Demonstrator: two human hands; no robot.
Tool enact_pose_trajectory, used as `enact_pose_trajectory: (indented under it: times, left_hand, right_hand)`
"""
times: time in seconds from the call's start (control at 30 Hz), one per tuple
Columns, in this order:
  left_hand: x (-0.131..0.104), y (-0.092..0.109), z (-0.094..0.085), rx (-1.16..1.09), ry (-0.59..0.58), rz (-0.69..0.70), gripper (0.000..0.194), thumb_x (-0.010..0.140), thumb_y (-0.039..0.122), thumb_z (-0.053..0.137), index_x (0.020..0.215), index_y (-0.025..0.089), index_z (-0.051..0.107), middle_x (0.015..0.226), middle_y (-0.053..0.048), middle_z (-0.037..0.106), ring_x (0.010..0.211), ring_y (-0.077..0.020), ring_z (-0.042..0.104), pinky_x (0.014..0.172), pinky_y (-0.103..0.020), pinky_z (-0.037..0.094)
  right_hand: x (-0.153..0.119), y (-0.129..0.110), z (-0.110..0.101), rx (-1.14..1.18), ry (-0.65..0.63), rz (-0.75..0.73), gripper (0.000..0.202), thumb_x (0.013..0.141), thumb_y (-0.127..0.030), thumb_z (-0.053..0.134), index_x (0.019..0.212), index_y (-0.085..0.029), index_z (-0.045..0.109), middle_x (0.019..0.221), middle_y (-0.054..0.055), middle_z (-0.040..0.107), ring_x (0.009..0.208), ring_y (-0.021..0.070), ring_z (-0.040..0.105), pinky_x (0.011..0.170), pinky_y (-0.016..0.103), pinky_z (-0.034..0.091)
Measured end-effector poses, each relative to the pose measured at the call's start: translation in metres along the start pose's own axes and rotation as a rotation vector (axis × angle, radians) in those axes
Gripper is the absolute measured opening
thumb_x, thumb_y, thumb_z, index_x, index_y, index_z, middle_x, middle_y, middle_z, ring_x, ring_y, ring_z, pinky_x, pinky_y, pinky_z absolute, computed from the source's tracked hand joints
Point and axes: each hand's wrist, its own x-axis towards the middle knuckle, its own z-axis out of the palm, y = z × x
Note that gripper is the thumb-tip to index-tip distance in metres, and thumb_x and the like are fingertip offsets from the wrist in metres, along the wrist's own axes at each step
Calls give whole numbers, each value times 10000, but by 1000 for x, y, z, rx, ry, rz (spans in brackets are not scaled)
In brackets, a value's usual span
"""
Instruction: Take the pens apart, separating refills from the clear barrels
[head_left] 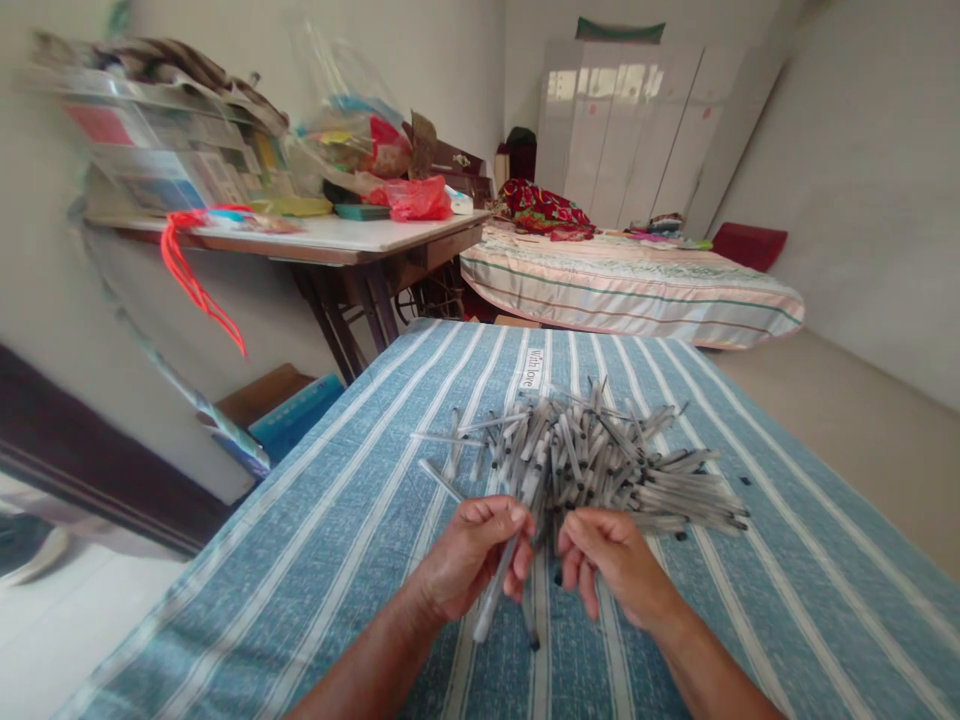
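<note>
My left hand (480, 550) is closed around a translucent pen (491, 600), which slants down out of the fingers towards me. Close beside it, my right hand (606, 555) is curled, thumb against the fingertips; anything between them is too small or hidden to make out. Past both hands spreads a loose heap of pens (577, 450) with clear, greyish barrels and dark ends, pointing many ways. One more pen (532, 615) lies on the cloth between my hands, its dark end towards me.
A blue cloth with white stripes (315, 560) covers the table. Small black pieces (745, 481) lie right of the heap. Behind stand a side table (352, 240) with bags and a plastic drawer box (180, 150), and a bed (637, 280). A blue box (296, 420) is at the left.
</note>
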Motion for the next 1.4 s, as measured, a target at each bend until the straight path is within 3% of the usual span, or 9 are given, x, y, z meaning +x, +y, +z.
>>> enact_pose_trajectory:
  times: [0.13,0.3,0.47,1.07,1.23,1.4]
  left_hand:
    - [-2,-2,6,104,-108,-153,263,744,369,612,706,110,597,414,-16,577,273,-87,462,303,-160,362]
    - [-3,-1,7,209,-117,-262,224,756,326,589,702,111,619,396,-6,572,266,-87,465,278,-144,330]
    - [-3,1,3,200,-152,-279,224,774,311,564,712,109,635,383,-1,563,255,-85,455,268,-144,313]
    - [0,0,-5,136,-204,-300,256,741,332,604,704,79,613,363,17,533,240,-87,434,272,-172,357]
    - [0,1,-7,164,-195,-321,252,756,327,590,706,81,614,363,10,537,257,-99,465,265,-161,326]
    - [1,3,-8,172,-191,-301,248,767,317,580,698,81,612,353,10,531,239,-89,436,261,-160,328]
  right_hand:
    - [3,-2,-2,53,140,-15,476,781,-594,465,636,-144,518,408,-20,557,218,70,430,226,142,233]
    - [2,-4,-5,-42,179,-25,467,788,-552,492,544,-154,475,382,-37,525,205,51,400,228,141,211]
    - [0,-3,-9,-112,134,0,455,792,-529,499,536,-154,470,373,-40,523,199,45,385,229,132,179]
    - [-2,-1,-15,-106,23,-58,371,820,-446,516,610,-140,501,486,-11,595,282,79,505,295,149,291]
    - [-2,-5,-18,-44,-61,-67,296,806,-419,548,750,-129,558,568,19,647,351,115,576,340,168,365]
    - [1,-1,-20,-64,10,-25,366,819,-464,508,668,-131,527,484,1,607,296,112,542,291,152,317]
